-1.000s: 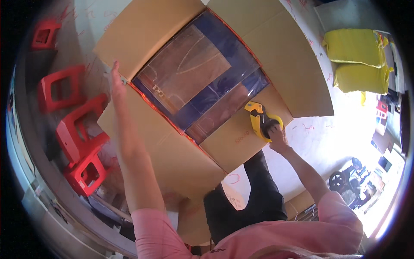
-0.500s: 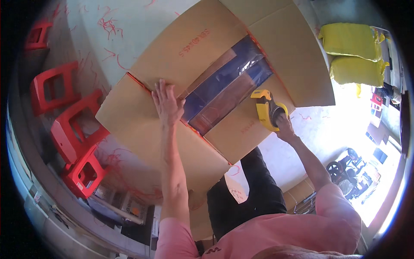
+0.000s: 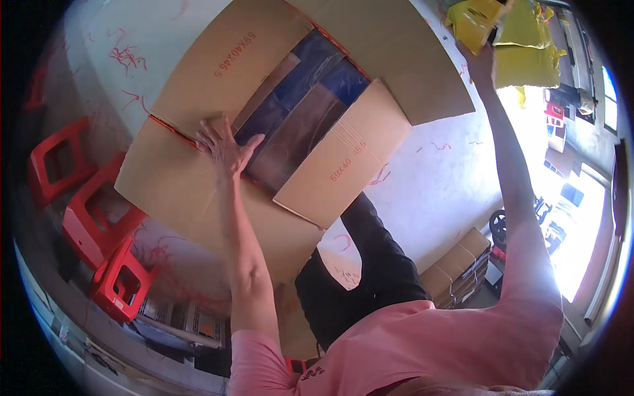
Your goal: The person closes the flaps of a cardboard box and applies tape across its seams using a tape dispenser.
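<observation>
In front of me a large brown cardboard box (image 3: pixel 178 82) stands with its flaps spread. Dark blue and brownish packs under clear plastic (image 3: pixel 310 99) fill its opening. My left hand (image 3: pixel 228 148) rests at the edge of the opening, fingers spread and thumb reaching over the packs. The near right flap (image 3: pixel 343 158) is tilted up and hides part of the packs. Far out to the upper right, my right hand (image 3: pixel 480 63) is raised beside the yellow sacks, gripping a yellow tape dispenser (image 3: pixel 474 25), which is partly blurred and overlaps the sacks behind.
Several red plastic stools (image 3: pixel 99 214) are at the left. Yellow sacks (image 3: pixel 528 66) are stacked at the upper right. Flattened cardboard (image 3: pixel 456 264) lies bundled near my right side. Red string scraps (image 3: pixel 125 58) are scattered on the pale floor.
My right hand has swung from the near right flap up to the upper right. That flap has risen inward. My left hand stays at the opening, its fingers spread wider. The view has shifted.
</observation>
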